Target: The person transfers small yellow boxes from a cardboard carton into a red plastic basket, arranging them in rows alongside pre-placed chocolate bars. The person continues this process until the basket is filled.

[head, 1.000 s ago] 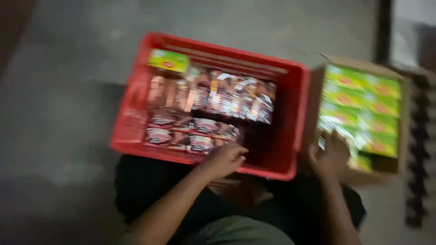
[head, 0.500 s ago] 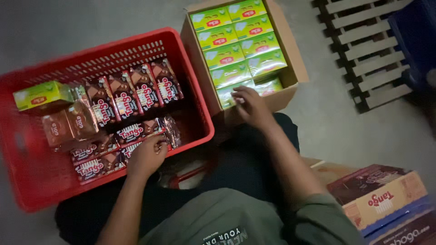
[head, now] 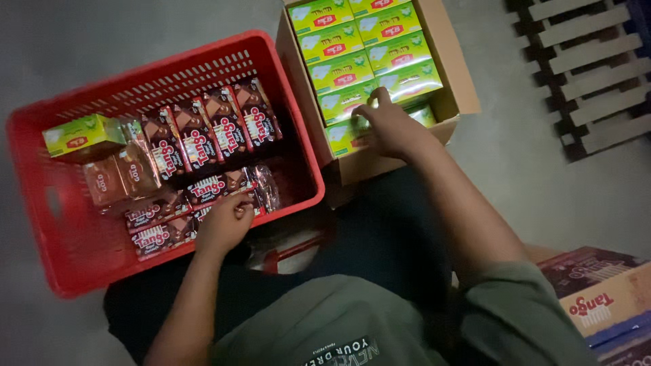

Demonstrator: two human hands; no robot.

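Observation:
My left hand (head: 224,227) rests on the near rim of a red plastic crate (head: 41,224), fingers curled against the dark red wafer packs (head: 203,135) lying in it. A single green box (head: 80,134) sits in the crate's far left corner, next to brown packs (head: 122,176). My right hand (head: 390,125) reaches into an open cardboard carton (head: 461,88) and its fingers lie on the near green boxes (head: 369,51) packed in rows; whether it grips one I cannot tell.
A wooden pallet (head: 590,74) lies on the grey floor at the upper right. A cardboard carton with a red and brown print (head: 603,298) stands at the lower right beside my knee. My dark trousers fill the lower middle.
The view has steadied and shifted slightly. My right hand has moved further into the carton over the green boxes. My left hand stays at the crate's near edge.

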